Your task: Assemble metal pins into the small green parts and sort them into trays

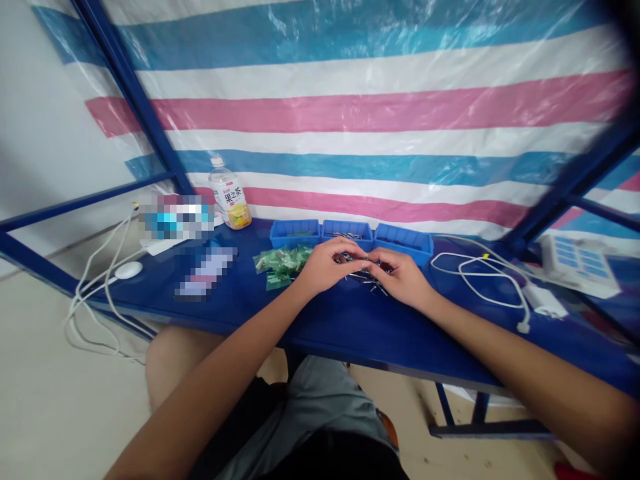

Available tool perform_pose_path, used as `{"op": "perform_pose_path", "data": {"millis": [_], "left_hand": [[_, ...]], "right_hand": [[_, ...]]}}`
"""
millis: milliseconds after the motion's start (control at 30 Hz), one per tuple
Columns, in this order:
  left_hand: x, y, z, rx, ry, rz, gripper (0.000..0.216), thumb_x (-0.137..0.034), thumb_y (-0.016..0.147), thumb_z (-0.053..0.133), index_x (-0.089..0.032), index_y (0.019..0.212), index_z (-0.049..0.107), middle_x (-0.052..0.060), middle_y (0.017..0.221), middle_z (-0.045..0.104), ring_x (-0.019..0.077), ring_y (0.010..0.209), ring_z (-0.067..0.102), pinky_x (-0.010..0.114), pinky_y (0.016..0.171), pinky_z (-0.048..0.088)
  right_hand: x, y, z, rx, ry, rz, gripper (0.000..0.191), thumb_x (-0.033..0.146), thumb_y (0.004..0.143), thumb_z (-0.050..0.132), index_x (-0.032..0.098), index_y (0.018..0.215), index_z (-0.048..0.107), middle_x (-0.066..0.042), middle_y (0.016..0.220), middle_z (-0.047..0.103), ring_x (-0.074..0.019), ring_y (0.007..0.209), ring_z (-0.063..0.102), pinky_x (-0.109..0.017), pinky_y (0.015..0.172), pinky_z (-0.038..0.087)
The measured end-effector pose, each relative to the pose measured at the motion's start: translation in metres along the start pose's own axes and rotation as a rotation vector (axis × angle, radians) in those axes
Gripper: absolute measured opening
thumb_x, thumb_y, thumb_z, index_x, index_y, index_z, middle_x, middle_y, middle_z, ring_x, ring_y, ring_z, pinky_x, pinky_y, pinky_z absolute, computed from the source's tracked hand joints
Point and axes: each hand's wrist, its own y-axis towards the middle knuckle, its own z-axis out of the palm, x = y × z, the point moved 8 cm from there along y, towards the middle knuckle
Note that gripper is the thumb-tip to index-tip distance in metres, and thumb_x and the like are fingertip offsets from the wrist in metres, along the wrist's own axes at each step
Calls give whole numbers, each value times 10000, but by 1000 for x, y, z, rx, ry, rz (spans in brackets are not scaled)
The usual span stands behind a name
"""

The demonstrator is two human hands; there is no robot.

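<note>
My left hand [330, 267] and my right hand [404, 275] meet over the blue table, fingers curled inward and fingertips close together. Between and under them lies a pile of thin, shiny metal pieces [376, 288], like small screws or pins. Whatever the fingertips pinch is too small to make out. Beside my left hand is a heap of small green plastic packets [283, 264]. Just behind the hands stand a left blue bin [295, 241], a middle blue bin [327, 235] with metal pieces in it, and a right blue bin [417, 252].
A drink bottle [231, 200] stands at the back left, near a white mouse-like object [129, 270] and blurred items. On the right lie a white cable [480, 267], a white plug block [545, 300] and a power strip [580, 263]. Blue frame posts [145, 113] flank the table.
</note>
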Motion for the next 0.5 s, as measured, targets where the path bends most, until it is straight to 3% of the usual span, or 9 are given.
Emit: {"op": "perform_pose_path", "data": {"millis": [133, 267, 400, 500], "left_hand": [[-3, 0, -2, -22, 64, -5, 277, -369, 878, 800, -206, 1101, 786, 93, 1103, 749, 180, 897, 715, 268, 700, 560], [-2, -2, -18, -158, 294, -32, 331, -257, 948, 695, -203, 1274, 699, 62, 1034, 780, 193, 925, 733, 299, 777, 582], [-5, -5, -22, -185, 492, 14, 333, -220, 983, 626, -207, 1313, 661, 55, 1067, 777, 210, 979, 732, 357, 908, 591], [-5, -7, -19, -159, 574, 36, 319, -229, 1005, 591, -208, 1317, 656, 63, 1094, 770, 228, 1052, 719, 368, 939, 587]], "right_hand": [[-5, 0, 3, 5, 41, 50, 291, 471, 1033, 587, 228, 982, 739, -50, 900, 709, -193, 773, 633, -322, 703, 491], [-27, 2, 4, -36, 287, 234, 333, 541, 1009, 607, 231, 978, 723, -41, 884, 711, -159, 686, 601, -283, 605, 483], [-57, 2, -8, -213, 595, 456, 371, 587, 929, 704, 225, 1006, 728, -32, 839, 696, -122, 598, 572, -222, 449, 381], [-75, -4, -14, -272, 623, 626, 450, 638, 874, 737, 187, 869, 726, -36, 727, 668, -111, 516, 545, -209, 369, 267]]}}
